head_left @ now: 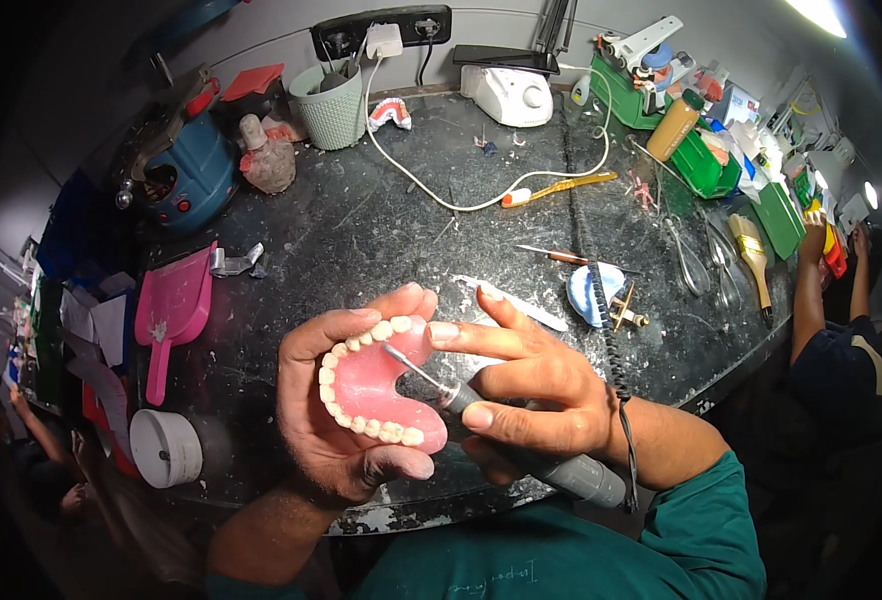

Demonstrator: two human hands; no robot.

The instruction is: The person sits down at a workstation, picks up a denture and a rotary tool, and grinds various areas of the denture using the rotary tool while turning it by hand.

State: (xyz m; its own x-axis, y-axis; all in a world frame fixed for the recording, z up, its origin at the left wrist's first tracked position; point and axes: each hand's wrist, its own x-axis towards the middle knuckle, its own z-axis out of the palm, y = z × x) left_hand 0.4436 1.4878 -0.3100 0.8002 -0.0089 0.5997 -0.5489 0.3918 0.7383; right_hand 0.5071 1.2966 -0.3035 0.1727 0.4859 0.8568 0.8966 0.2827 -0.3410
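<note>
Head view, denture (pixel 365 378) cradled in left hand (pixel 309 425), handpiece (pixel 583 478) in right hand (pixel 553 385)

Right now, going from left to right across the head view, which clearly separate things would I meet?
Pink dustpan, denture, white control box with a dial, light-blue dental cast, green-capped bottle, paintbrush.
</note>
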